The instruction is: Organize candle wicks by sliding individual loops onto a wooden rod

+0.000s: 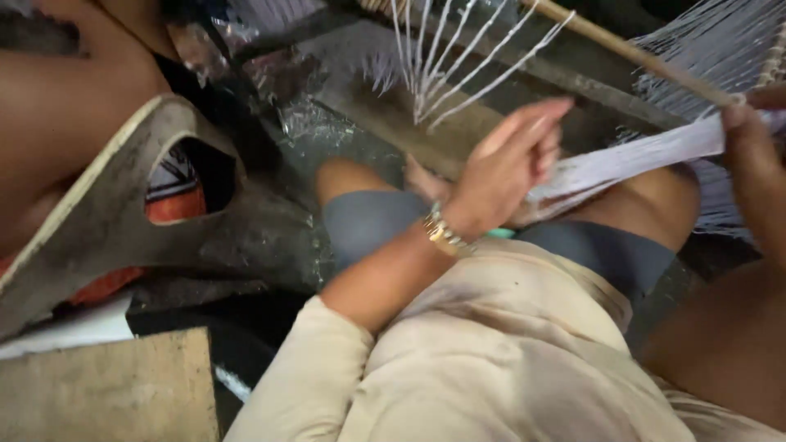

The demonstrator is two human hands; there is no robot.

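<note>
My right hand (749, 123) is closed around a flat bundle of white threads (647, 155) at the far right. The bundle slants down and left across my knee to my left hand (512, 164). That hand lies on the bundle's lower end, fingers stretched out straight and close together; the threads pass under the palm. A beaded band and a gold bracelet (442, 231) circle the left wrist. Behind the hands, loose white strings (458, 65) hang from a slanted wooden pole (622, 49). A fan of more white threads (696, 57) spreads beyond it.
A worn grey wooden frame with a triangular hole (106, 213) lies at left over something orange. A bare wooden board (106, 393) fills the bottom-left corner. Crinkled clear plastic (303, 115) lies on the dark floor. Someone's bare limb (57, 106) is at top left.
</note>
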